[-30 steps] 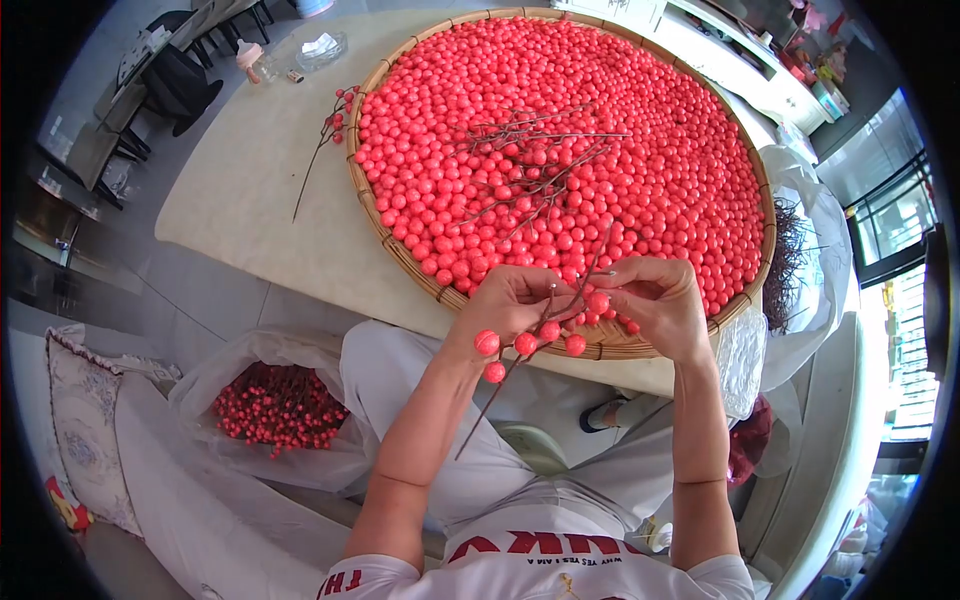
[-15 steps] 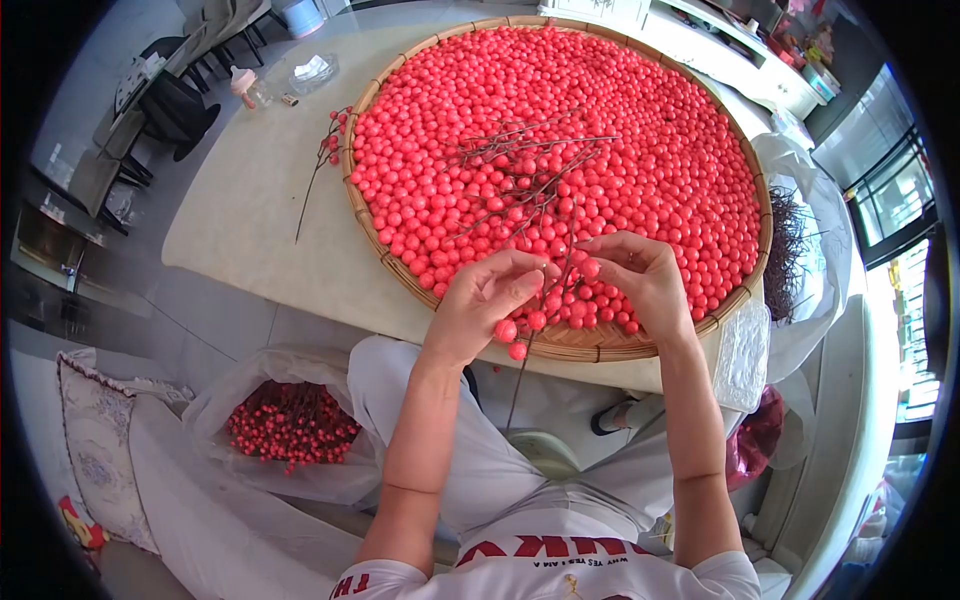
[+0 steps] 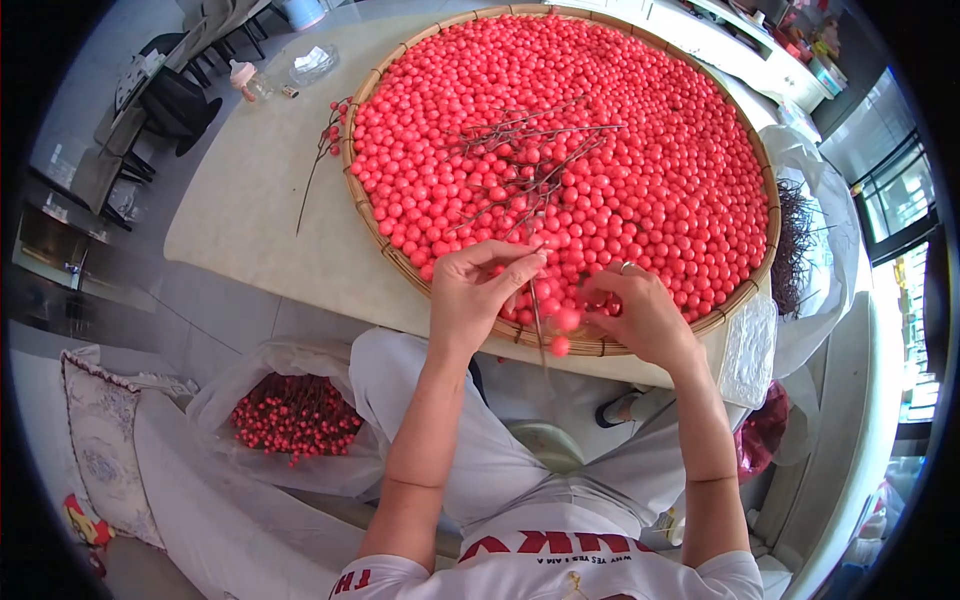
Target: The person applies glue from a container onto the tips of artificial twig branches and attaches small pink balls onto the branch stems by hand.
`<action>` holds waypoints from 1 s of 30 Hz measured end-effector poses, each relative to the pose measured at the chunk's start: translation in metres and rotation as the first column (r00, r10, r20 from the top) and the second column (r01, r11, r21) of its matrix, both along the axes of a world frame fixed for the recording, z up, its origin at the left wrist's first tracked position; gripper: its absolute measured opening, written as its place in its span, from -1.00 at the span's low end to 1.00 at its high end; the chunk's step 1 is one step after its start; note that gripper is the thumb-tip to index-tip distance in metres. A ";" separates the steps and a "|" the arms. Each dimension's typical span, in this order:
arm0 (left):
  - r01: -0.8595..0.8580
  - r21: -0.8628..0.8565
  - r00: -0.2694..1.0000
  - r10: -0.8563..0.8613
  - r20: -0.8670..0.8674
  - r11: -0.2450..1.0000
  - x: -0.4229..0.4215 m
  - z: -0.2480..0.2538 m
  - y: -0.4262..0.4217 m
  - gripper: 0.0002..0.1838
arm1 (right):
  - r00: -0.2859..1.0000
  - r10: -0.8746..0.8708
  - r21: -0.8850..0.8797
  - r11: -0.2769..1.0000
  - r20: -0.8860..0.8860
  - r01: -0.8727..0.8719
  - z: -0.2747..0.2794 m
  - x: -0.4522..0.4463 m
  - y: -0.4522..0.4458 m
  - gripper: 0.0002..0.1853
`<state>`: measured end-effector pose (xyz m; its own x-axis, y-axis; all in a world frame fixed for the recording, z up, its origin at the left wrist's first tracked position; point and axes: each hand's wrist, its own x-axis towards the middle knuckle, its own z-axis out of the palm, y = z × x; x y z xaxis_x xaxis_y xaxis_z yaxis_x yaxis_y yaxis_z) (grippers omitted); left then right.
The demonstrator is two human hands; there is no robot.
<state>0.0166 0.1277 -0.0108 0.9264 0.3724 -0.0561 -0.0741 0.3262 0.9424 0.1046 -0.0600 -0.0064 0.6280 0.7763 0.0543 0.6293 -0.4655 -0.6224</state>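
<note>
A round woven tray (image 3: 388, 250) full of red berries (image 3: 600, 110) lies on the table. Over its near edge my left hand (image 3: 483, 290) pinches a thin brown stem (image 3: 537, 315) between thumb and fingers. The stem points down past the rim and is blurred, with red berries on its right side. My right hand (image 3: 640, 310), wearing a ring, is just right of these berries with its fingers curled; whether it holds a berry is hidden. Bare brown twigs (image 3: 545, 180) rest on the berries in the tray's middle.
A berried branch (image 3: 318, 165) lies on the table (image 3: 260, 220) left of the tray. Beyond are a bottle (image 3: 248, 80) and a clear dish (image 3: 314, 65). Bags hold berry sprigs (image 3: 297, 418) at lower left and bare twigs (image 3: 790, 245) at right.
The stem has swung more upright, and its lower berries have shifted right. My right hand has moved down from the stem's upper part, its fingers now curled.
</note>
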 end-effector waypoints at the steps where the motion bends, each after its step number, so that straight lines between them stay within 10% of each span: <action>1: -0.001 0.000 1.000 0.001 0.001 1.000 0.000 0.000 -0.002 -0.91 | 1.000 0.001 0.000 1.000 0.001 -0.001 0.000 -0.002 0.000 -0.79; 11: -0.066 0.100 0.994 0.057 0.094 0.993 0.002 -0.003 -0.010 -0.88 | 0.982 0.067 0.023 0.997 0.177 -0.072 -0.005 -0.002 0.000 -0.82; 15: -0.066 0.170 0.977 0.029 0.210 0.983 0.004 -0.009 -0.012 -0.87 | 0.848 -0.183 0.405 0.815 -0.498 0.414 0.016 -0.004 0.004 -0.84; 30: -0.167 0.452 0.920 -0.026 0.391 0.876 0.004 -0.011 -0.024 -0.84 | 0.840 -0.044 0.578 0.706 -0.540 0.409 0.025 -0.026 0.019 -0.80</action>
<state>0.0209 0.1038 -0.0221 0.8098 0.3291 0.4858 -0.4571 -0.1652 0.8739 0.0782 -0.0413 0.0191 0.8645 0.4820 0.1426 0.1169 0.0831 -0.9897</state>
